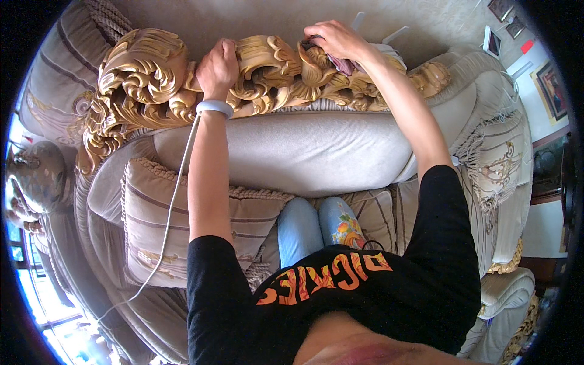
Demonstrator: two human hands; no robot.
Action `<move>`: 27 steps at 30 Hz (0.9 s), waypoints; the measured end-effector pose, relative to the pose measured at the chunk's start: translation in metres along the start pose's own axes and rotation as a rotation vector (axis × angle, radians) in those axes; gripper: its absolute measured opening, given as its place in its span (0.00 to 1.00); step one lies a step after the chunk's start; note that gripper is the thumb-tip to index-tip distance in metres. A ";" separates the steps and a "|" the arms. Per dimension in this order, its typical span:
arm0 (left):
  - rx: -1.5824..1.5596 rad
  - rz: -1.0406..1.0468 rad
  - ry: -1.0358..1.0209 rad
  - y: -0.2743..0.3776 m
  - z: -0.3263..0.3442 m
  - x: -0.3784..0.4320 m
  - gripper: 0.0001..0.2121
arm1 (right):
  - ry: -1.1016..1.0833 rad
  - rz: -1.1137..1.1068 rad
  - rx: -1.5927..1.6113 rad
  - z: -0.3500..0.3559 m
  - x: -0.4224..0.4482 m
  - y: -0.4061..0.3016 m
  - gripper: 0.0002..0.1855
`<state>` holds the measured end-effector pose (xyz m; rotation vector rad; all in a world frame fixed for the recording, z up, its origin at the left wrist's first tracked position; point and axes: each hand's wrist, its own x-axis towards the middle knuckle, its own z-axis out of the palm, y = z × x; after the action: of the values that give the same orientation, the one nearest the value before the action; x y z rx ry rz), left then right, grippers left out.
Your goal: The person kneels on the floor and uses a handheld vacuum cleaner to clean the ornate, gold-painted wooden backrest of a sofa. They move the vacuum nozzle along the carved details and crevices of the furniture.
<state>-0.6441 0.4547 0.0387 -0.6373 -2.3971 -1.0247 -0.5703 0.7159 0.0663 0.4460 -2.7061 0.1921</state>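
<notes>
A carved, gold-coloured sofa crest rail (267,59) runs along the top of the upholstered backrest. My left hand (218,68) is closed over the rail's top edge, left of its middle; the fingertips are hidden behind it. Further right, my right hand (333,39) presses a crumpled dark and purplish cloth (342,65) against the carving, with the fingers curled over it. A pale band circles my left wrist, and a white cord (169,214) trails down from there. A white item, partly hidden, lies on the rail behind my right forearm.
A striped cushion with rope trim (155,228) leans below the grey backrest (292,150). At the right a tasselled cushion (495,159) rests on the sofa. A large vase (41,175) stands at the far left. Behind the rail is a pale wall (255,16).
</notes>
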 end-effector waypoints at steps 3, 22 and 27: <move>0.044 -0.004 -0.010 0.001 -0.001 0.000 0.18 | -0.009 0.041 0.028 -0.001 -0.007 0.001 0.08; 0.034 -0.016 0.030 0.005 -0.003 -0.002 0.17 | 0.042 0.436 -0.137 -0.022 -0.070 -0.062 0.05; 0.034 -0.032 0.014 0.007 -0.004 -0.003 0.17 | -0.013 0.421 -0.051 -0.026 -0.076 -0.093 0.05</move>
<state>-0.6363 0.4550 0.0435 -0.5801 -2.4145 -0.9954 -0.4639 0.6545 0.0664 -0.1440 -2.7782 0.2338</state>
